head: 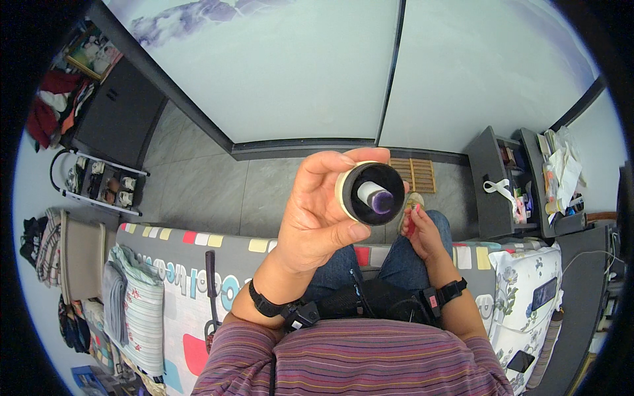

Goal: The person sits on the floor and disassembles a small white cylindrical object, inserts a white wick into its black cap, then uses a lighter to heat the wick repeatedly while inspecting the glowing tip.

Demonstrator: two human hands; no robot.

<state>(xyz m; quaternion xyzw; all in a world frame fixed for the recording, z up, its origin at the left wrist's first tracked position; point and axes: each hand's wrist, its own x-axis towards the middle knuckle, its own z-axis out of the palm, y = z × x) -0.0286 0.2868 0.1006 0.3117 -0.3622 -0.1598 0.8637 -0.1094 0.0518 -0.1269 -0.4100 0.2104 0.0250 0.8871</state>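
Observation:
In the middle of the view, my left hand [314, 218] is raised with its fingers and thumb around the side of a small round cup-shaped object [349, 215]. Its outside is cream, and its black hollow inside faces me. From the centre of the hollow rises a short white post [367, 192] with a dark purple tip. Lower and to the right, my right hand [423, 232] is held over my right knee with its fingers bent and the fingertips drawn together. Something pinkish shows at those fingertips, too small to identify. A wrist strap circles each wrist.
I sit on the edge of a bed [185, 270]. Folded bedding [143, 317] and a black long-handled utensil [211, 272] lie left; right, two phones rest on a flowered pillow [505, 297]. Ahead are sliding doors [307, 74], a wooden slatted mat [421, 175] and an open-drawer cabinet [478, 183].

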